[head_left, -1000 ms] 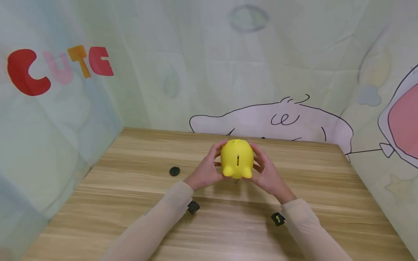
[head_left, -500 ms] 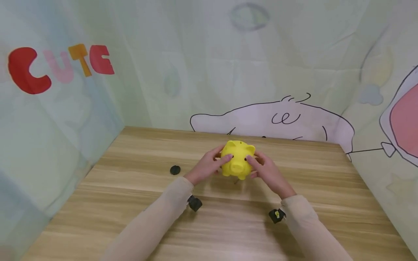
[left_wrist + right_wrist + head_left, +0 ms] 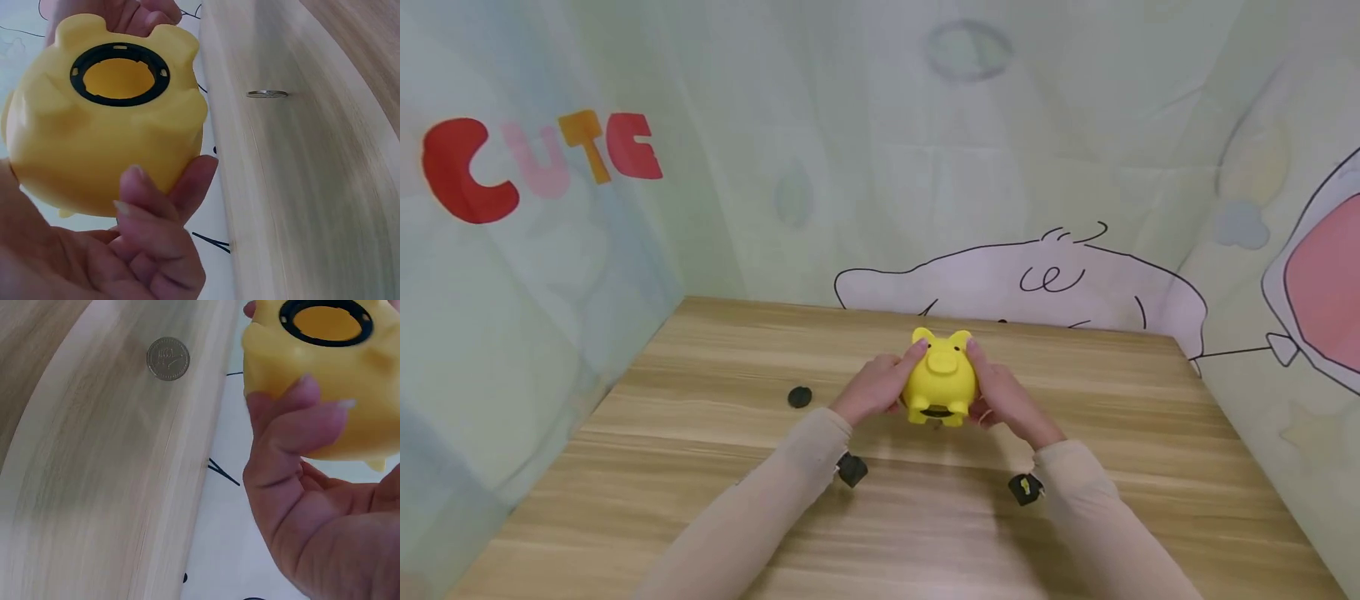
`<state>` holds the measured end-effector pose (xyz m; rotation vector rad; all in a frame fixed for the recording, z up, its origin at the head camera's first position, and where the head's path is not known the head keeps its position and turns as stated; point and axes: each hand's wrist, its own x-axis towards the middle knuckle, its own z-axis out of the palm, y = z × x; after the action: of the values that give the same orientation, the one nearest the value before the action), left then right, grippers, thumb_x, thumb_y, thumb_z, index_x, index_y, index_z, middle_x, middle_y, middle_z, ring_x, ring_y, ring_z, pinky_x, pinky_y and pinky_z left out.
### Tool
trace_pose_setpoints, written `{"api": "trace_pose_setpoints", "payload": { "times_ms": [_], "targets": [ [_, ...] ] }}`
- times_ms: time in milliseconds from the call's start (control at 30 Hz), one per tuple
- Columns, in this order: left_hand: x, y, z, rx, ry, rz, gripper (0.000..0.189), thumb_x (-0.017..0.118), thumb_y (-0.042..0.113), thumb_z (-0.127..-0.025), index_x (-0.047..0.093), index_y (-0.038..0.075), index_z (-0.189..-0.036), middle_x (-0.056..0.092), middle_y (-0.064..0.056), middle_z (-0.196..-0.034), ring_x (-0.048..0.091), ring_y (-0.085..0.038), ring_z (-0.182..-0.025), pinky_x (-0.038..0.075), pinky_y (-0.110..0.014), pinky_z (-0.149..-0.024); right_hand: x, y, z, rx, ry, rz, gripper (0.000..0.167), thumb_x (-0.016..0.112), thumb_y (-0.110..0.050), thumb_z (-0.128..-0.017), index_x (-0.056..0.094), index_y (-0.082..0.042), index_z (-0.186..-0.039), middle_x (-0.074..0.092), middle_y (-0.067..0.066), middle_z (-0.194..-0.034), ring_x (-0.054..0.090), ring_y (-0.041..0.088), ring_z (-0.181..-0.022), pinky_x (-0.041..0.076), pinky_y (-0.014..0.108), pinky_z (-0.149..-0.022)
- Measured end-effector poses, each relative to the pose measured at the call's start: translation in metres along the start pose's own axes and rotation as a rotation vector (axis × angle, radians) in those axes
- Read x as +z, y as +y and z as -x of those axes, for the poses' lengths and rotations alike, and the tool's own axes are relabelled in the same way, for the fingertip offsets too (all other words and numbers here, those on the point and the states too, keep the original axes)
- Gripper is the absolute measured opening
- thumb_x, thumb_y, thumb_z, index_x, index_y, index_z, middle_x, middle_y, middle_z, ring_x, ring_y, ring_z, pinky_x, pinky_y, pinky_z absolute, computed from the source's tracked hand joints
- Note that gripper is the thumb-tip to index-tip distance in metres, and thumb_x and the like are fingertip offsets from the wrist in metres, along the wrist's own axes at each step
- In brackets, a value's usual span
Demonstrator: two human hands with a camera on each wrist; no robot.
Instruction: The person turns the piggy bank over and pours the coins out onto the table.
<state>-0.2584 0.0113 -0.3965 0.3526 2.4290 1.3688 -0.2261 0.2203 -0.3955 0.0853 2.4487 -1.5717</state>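
A yellow piggy bank (image 3: 942,377) is held above the table between both hands, snout toward me and tilted back. My left hand (image 3: 880,385) grips one side, thumb beside the face; my right hand (image 3: 1006,398) grips the other side the same way. In the left wrist view, the black-rimmed round hole (image 3: 120,74) in the pig's belly is uncovered. A silver coin (image 3: 167,359) is at the tabletop near the pig, face-on in the right wrist view and edge-on in the left wrist view. Left of the hands lies a round black cap (image 3: 800,397).
The wooden table (image 3: 917,525) meets a printed cloth backdrop (image 3: 760,183) at the back and along both sides. Small black wrist cameras (image 3: 852,469) protrude inward from both sleeves.
The piggy bank has turned in the hands: first its back with the slot faced me, then its face, now its snout with the underside starting to show. The cap stays put.
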Motion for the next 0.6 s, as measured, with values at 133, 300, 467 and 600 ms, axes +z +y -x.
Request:
{"api": "trace_pose_setpoints", "payload": {
  "times_ms": [133, 300, 467, 600],
  "targets": [
    [-0.002, -0.004, -0.003, 0.044, -0.051, 0.055, 0.082, 0.033, 0.079, -0.090, 0.063, 0.005, -0.109, 0.065, -0.014, -0.088, 0.058, -0.025, -0.068, 0.047, -0.032, -0.057, -0.005, 0.003, 0.000, -0.023, -0.066, -0.018, 0.082, 0.027, -0.075, -0.095, 0.058, 0.001, -0.089, 0.062, 0.017, -0.070, 0.059, 0.027, -0.058, 0.048, 0.029, -0.048],
    [-0.009, -0.016, -0.005, 0.144, -0.156, 0.201, 0.068, 0.057, 0.053, -0.096, 0.038, 0.015, -0.149, 0.054, -0.010, -0.133, 0.061, -0.027, -0.103, 0.053, -0.044, -0.082, -0.014, 0.008, 0.001, -0.109, -0.113, -0.025, 0.065, 0.054, -0.053, -0.098, 0.047, -0.002, -0.139, 0.063, 0.021, -0.099, 0.064, 0.040, -0.083, 0.055, 0.036, -0.058],
    [-0.015, -0.027, -0.004, 0.288, -0.184, 0.277, 0.091, 0.084, 0.017, -0.081, 0.029, 0.026, -0.152, 0.033, -0.006, -0.154, 0.051, -0.031, -0.121, 0.044, -0.049, -0.099, -0.014, 0.016, 0.003, -0.227, -0.125, -0.071, 0.089, 0.082, -0.021, -0.084, 0.029, -0.014, -0.156, 0.052, 0.022, -0.130, 0.064, 0.034, -0.097, 0.058, 0.045, -0.072],
    [-0.013, -0.027, -0.004, 0.344, -0.160, 0.264, 0.098, 0.088, 0.009, -0.074, 0.030, 0.025, -0.151, 0.032, -0.006, -0.154, 0.049, -0.033, -0.124, 0.043, -0.048, -0.101, -0.013, 0.021, 0.002, -0.276, -0.110, -0.094, 0.095, 0.087, -0.014, -0.077, 0.032, -0.018, -0.155, 0.050, 0.021, -0.136, 0.064, 0.035, -0.100, 0.057, 0.043, -0.074]
  ]
}}
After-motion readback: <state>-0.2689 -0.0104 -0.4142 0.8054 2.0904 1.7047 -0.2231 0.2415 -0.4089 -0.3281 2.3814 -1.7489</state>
